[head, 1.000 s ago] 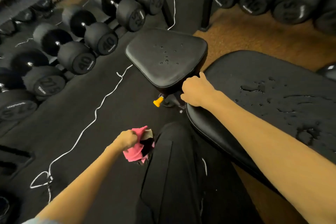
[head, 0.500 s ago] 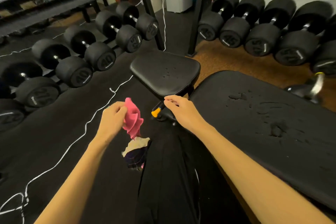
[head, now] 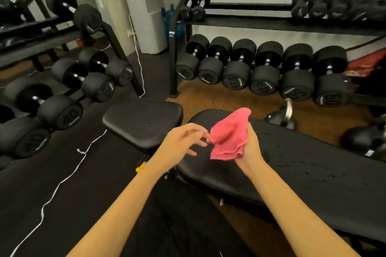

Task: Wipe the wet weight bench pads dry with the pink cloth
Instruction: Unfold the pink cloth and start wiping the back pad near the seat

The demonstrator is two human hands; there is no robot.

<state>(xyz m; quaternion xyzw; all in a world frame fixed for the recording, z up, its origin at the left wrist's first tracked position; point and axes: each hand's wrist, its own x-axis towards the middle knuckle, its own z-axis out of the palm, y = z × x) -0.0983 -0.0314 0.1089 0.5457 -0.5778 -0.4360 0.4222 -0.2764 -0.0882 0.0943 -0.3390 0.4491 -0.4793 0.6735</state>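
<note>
You have two hands (head: pixel 179 140) (head: pixel 249 148), one pink cloth (head: pixel 228 137), two bench pads (head: pixel 142 121) (head: pixel 302 165), and six dumbbells (head: pixel 265 77) in the bottom row of the rack (head: pixel 271 24).

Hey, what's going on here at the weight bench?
A person's right hand holds a bunched pink cloth above the long back pad; the left hand is open beside it. Water drops show on the back pad and the seat pad, and the cloth touches neither.
</note>
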